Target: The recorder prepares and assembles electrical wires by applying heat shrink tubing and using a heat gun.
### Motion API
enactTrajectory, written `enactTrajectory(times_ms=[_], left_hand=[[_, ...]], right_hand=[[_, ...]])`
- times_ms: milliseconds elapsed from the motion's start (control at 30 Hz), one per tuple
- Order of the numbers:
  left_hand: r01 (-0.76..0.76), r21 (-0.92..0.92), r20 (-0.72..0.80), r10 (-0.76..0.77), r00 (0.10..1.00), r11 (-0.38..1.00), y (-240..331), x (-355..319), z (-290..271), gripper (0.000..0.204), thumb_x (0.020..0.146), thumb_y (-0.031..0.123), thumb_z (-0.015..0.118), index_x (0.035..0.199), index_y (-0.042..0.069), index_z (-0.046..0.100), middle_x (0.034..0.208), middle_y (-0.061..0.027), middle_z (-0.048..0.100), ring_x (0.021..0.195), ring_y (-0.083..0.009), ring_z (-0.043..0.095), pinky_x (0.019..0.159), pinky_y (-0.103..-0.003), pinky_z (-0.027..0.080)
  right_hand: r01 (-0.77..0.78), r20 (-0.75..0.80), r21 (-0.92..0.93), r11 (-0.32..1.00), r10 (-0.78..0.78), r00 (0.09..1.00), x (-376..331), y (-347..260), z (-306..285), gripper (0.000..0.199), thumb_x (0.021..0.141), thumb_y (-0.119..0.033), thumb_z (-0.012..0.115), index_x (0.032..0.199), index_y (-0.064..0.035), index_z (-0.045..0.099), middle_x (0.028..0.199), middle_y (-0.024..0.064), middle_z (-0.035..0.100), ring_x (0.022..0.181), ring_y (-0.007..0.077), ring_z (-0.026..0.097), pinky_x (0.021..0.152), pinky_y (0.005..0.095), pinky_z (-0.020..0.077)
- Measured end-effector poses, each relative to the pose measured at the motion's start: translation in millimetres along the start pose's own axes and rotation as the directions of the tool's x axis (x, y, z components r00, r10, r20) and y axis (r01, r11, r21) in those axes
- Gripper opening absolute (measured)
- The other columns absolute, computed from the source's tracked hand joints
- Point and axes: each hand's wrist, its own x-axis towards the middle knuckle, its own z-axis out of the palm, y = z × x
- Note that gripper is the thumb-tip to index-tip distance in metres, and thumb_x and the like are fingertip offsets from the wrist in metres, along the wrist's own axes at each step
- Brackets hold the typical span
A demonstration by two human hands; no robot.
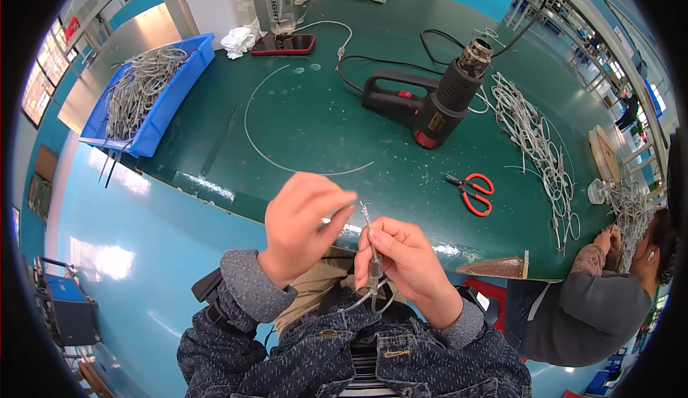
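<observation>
In my right hand [405, 254] is a thin grey cable [378, 306], pinched between thumb and fingers, with a translucent grey cylindrical sleeve [375, 266] just below the fingertips. The cable's frayed, silvery upper end [365, 213] points up out of the grip. My left hand [304, 222] is held close beside that end, its thumb and forefinger drawn together and slightly blurred; whether a strand lies between them is too small to tell. Both hands are above the table's near edge. The cable's lower part loops down in front of my jacket.
On the green table [322, 136] lie a black heat gun [437, 104], red-handled scissors [476, 193], a curved loose wire [247, 115], a phone [283, 44] and a cable heap [534, 147]. A blue tray [154, 129] holds more cables. Another person [598, 305] works at right.
</observation>
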Motion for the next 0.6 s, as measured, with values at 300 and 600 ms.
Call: enactTrajectory(times_ms=[300,600], left_hand=[[0.326,-0.358,0.125,-0.301,0.945,0.875,0.5,-2.4,3.5,0.029,0.067,0.000,0.073,0.095,0.004,0.067,0.086,-0.0090,0.063,0.075,-0.0223,0.059,0.066,-0.029,0.049],[0.719,-0.597,0.392,-0.653,0.648,0.355,19.0,-6.2,4.8,0.017,0.078,-0.001,0.066,0.095,-0.001,0.066,0.090,-0.0089,0.064,0.082,-0.0147,0.060,0.072,-0.026,0.050]], right_hand=[[-0.023,0.039,0.037,0.999,0.022,0.999,1.6,-1.6,-0.4,0.026,0.098,-0.021,0.040,0.088,-0.0002,0.051,0.067,0.0126,0.061,0.056,0.0204,0.060,0.055,0.0290,0.0500],[-0.003,0.038,-0.018,1.000,0.003,0.999,3.0,3.8,-2.6,0.026,0.098,-0.021,0.039,0.089,-0.0006,0.051,0.067,0.0120,0.061,0.055,0.0191,0.059,0.054,0.0279,0.0486]])
